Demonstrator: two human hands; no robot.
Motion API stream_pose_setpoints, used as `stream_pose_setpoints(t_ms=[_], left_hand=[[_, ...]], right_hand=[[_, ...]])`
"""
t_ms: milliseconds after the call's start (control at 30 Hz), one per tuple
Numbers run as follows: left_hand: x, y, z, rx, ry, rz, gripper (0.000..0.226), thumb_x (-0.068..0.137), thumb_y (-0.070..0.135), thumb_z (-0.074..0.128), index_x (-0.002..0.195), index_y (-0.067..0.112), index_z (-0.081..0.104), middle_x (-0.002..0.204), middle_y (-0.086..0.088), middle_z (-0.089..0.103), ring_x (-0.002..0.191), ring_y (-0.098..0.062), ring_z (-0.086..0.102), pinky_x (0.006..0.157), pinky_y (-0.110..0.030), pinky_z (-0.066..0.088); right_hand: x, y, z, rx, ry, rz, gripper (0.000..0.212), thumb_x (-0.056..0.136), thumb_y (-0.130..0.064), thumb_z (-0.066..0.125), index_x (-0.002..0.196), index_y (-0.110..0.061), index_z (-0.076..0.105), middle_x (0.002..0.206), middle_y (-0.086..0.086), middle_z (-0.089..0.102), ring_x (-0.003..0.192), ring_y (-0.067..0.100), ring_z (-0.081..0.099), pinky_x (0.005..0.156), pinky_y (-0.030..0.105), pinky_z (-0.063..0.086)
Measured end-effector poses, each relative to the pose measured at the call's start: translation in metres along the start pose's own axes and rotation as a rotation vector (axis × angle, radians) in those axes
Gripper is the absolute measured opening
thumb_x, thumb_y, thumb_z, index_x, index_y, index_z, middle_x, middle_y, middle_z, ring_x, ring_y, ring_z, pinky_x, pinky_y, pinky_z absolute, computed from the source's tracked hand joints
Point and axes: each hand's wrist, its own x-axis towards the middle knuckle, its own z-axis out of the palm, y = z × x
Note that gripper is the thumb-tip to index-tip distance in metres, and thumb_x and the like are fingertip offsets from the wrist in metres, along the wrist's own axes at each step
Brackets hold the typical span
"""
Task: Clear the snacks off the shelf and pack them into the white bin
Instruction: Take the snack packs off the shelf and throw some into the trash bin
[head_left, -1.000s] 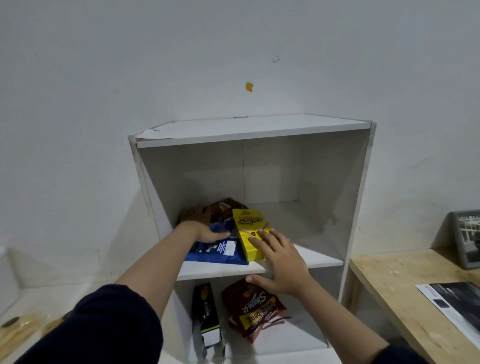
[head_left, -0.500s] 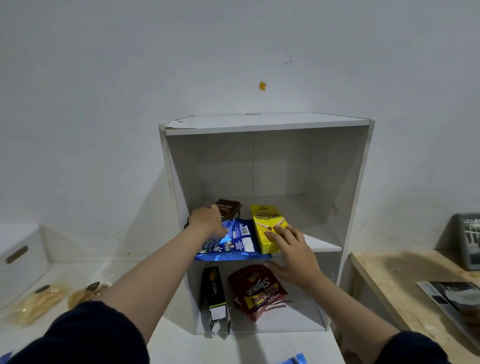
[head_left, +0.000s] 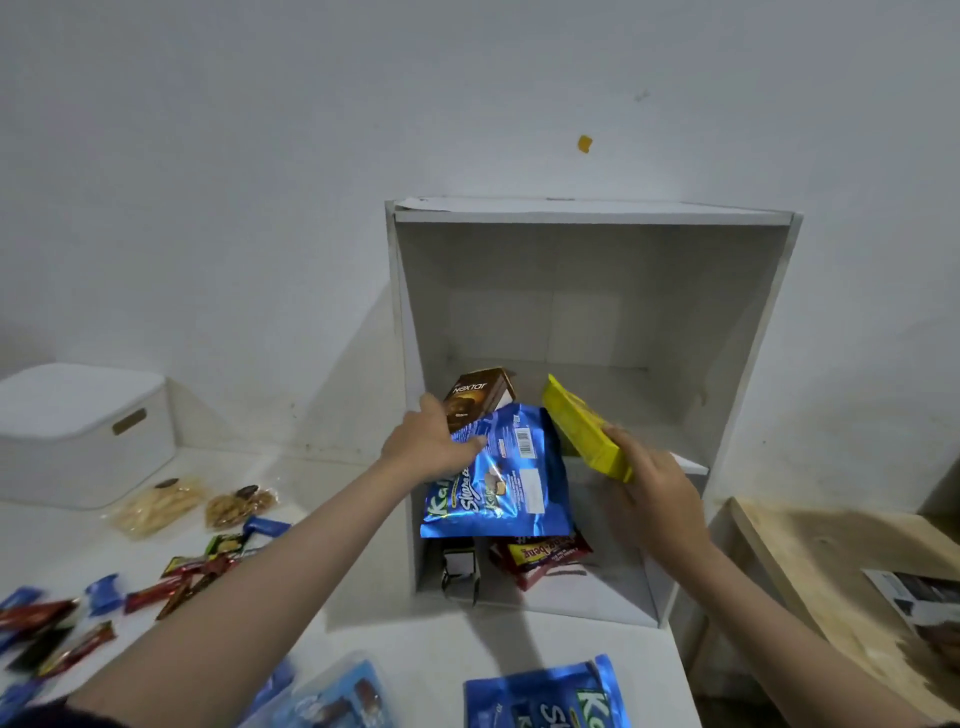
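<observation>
A white two-level shelf (head_left: 748, 332) stands against the wall. My left hand (head_left: 428, 441) grips the top edge of a blue snack bag (head_left: 498, 478), which hangs out over the front of the upper shelf board. Behind that hand stands a brown box (head_left: 475, 397), touching it. My right hand (head_left: 649, 483) holds a yellow box (head_left: 584, 428), tilted and lifted off the board. On the lower level are a red pouch (head_left: 540, 558) and a dark upright box (head_left: 460, 569). The white bin (head_left: 78, 431), lid on, sits at the far left.
Loose bars and small packets (head_left: 78, 618) and two clear bags of crackers (head_left: 197, 506) lie on the white table at the left. Blue bags (head_left: 545, 696) lie at the near edge. A wooden bench (head_left: 831, 577) with a printed sheet stands at the right.
Both hands have drawn back from the upper shelf: the left pulled the blue bag forward over the edge, and the right lifted the yellow box clear. The view swung left and down.
</observation>
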Motion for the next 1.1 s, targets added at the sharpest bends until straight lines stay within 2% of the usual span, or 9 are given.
stream_pose_setpoints(t_ms=[167, 300, 367, 433, 567, 767, 867, 1033, 1100], left_hand=[[-0.059, -0.029, -0.018, -0.281, 0.038, -0.032, 0.061, 0.079, 0.055, 0.063, 0.118, 0.018, 0.034, 0.107, -0.002, 0.060, 0.089, -0.019, 0.065, 0.075, -0.035, 0.054], [-0.109, -0.062, -0.034, -0.434, 0.090, -0.099, 0.057, 0.081, 0.050, 0.064, 0.118, 0.018, 0.034, 0.102, 0.002, 0.057, 0.079, -0.011, 0.063, 0.066, -0.031, 0.052], [-0.136, -0.083, -0.041, -0.468, 0.137, -0.156, 0.056, 0.083, 0.047, 0.063, 0.121, 0.016, 0.035, 0.101, 0.005, 0.048, 0.074, -0.003, 0.051, 0.059, -0.022, 0.042], [-0.165, -0.111, -0.049, -0.528, 0.185, -0.237, 0.058, 0.084, 0.046, 0.064, 0.125, 0.015, 0.036, 0.105, 0.004, 0.043, 0.085, -0.009, 0.049, 0.069, -0.025, 0.041], [-0.231, -0.174, -0.066, -0.650, 0.284, -0.450, 0.060, 0.081, 0.047, 0.067, 0.122, 0.014, 0.036, 0.111, -0.001, 0.047, 0.103, -0.020, 0.051, 0.084, -0.032, 0.043], [-0.350, -0.270, -0.094, -0.761, 0.511, -0.733, 0.053, 0.081, 0.039, 0.069, 0.111, 0.014, 0.034, 0.106, -0.001, 0.052, 0.094, -0.019, 0.057, 0.081, -0.031, 0.046], [-0.412, -0.314, -0.106, -0.812, 0.611, -0.860, 0.048, 0.078, 0.038, 0.073, 0.104, 0.011, 0.042, 0.099, -0.007, 0.064, 0.081, -0.020, 0.066, 0.067, -0.030, 0.052], [-0.503, -0.425, -0.095, -0.822, 0.726, -1.055, 0.099, 0.033, 0.077, 0.075, 0.104, 0.011, 0.057, 0.097, -0.007, 0.071, 0.080, -0.023, 0.071, 0.077, -0.043, 0.059], [-0.533, -0.423, -0.108, -0.819, 0.788, -1.117, 0.098, 0.040, 0.073, 0.077, 0.107, 0.006, 0.052, 0.101, -0.008, 0.067, 0.086, -0.023, 0.068, 0.075, -0.040, 0.058]], right_hand=[[-0.017, -0.035, -0.014, 0.170, 0.075, 0.080, 0.043, 0.085, -0.015, 0.063, 0.127, -0.011, 0.055, 0.115, 0.010, 0.068, 0.097, 0.032, 0.065, 0.072, 0.026, 0.041], [-0.040, -0.088, -0.020, 0.335, 0.136, 0.065, 0.044, 0.083, -0.009, 0.064, 0.125, -0.011, 0.054, 0.103, 0.002, 0.067, 0.089, 0.012, 0.057, 0.069, 0.008, 0.034], [-0.053, -0.118, -0.019, 0.429, 0.107, 0.061, 0.041, 0.085, -0.013, 0.065, 0.125, -0.017, 0.053, 0.099, -0.006, 0.064, 0.084, 0.009, 0.058, 0.069, 0.011, 0.040], [-0.068, -0.148, -0.011, 0.500, 0.057, 0.061, 0.040, 0.086, -0.021, 0.066, 0.124, -0.023, 0.052, 0.097, -0.004, 0.067, 0.081, 0.013, 0.063, 0.070, 0.024, 0.048], [-0.101, -0.216, 0.006, 0.561, -0.014, 0.014, 0.043, 0.084, -0.028, 0.062, 0.124, -0.018, 0.053, 0.093, 0.000, 0.067, 0.072, 0.013, 0.056, 0.063, 0.016, 0.033], [-0.154, -0.330, 0.032, 0.746, -0.245, -0.069, 0.046, 0.082, -0.030, 0.060, 0.126, -0.018, 0.052, 0.098, 0.001, 0.067, 0.078, 0.020, 0.058, 0.062, 0.017, 0.031], [-0.181, -0.389, 0.042, 0.842, -0.336, -0.110, 0.044, 0.084, -0.020, 0.067, 0.126, -0.014, 0.053, 0.097, -0.007, 0.060, 0.080, 0.012, 0.052, 0.062, 0.016, 0.030], [-0.226, -0.472, 0.069, 0.980, -0.562, -0.183, 0.040, 0.086, -0.021, 0.067, 0.124, -0.018, 0.054, 0.108, -0.005, 0.063, 0.093, 0.015, 0.059, 0.072, 0.019, 0.041], [-0.241, -0.500, 0.077, 1.012, -0.625, -0.205, 0.039, 0.086, -0.021, 0.067, 0.123, -0.018, 0.055, 0.110, -0.003, 0.064, 0.096, 0.014, 0.058, 0.076, 0.022, 0.042]])
